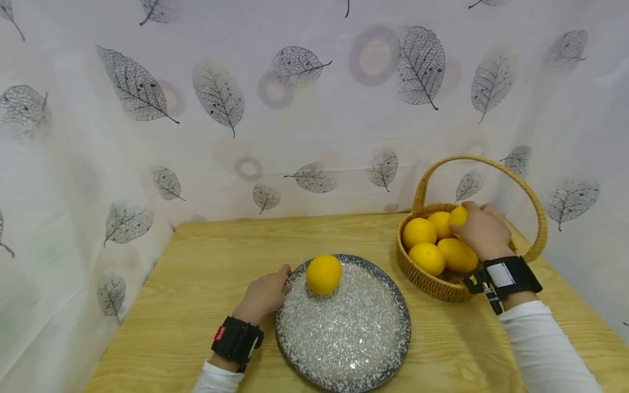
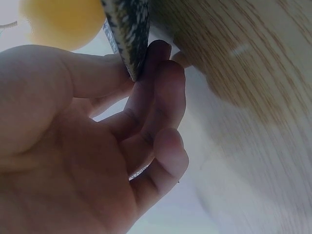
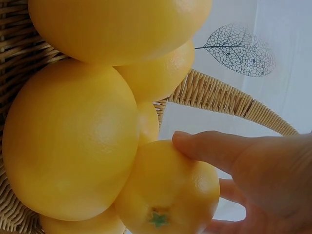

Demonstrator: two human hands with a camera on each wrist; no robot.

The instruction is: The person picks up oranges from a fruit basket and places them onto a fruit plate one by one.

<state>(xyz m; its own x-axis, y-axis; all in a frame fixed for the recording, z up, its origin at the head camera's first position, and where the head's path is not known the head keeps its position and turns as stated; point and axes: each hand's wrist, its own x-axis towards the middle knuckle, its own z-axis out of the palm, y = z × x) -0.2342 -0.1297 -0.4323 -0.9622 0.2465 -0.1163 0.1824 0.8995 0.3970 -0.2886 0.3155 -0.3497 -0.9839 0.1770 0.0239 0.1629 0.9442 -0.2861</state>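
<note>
A speckled grey plate [image 1: 349, 333] with a dark rim lies on the table, and one orange [image 1: 324, 274] sits on it near the far left edge. My left hand [image 1: 262, 297] pinches the plate's left rim between thumb and fingers; the left wrist view shows the rim [image 2: 127, 34] between them. My right hand [image 1: 484, 229] reaches into a wicker basket [image 1: 432, 285] at the back right. Its thumb and fingers hold an orange [image 3: 168, 187] with a green star-shaped stem end, touching other fruit. Most of these fingers are hidden behind that orange.
Several more oranges [image 1: 419, 233] and an oblong yellow fruit [image 1: 457, 255] lie in the basket. Its tall arched handle [image 1: 523, 185] rises over my right hand. A leaf-patterned curtain [image 1: 314, 120] hangs behind the wooden table [image 1: 221, 251] and along its sides.
</note>
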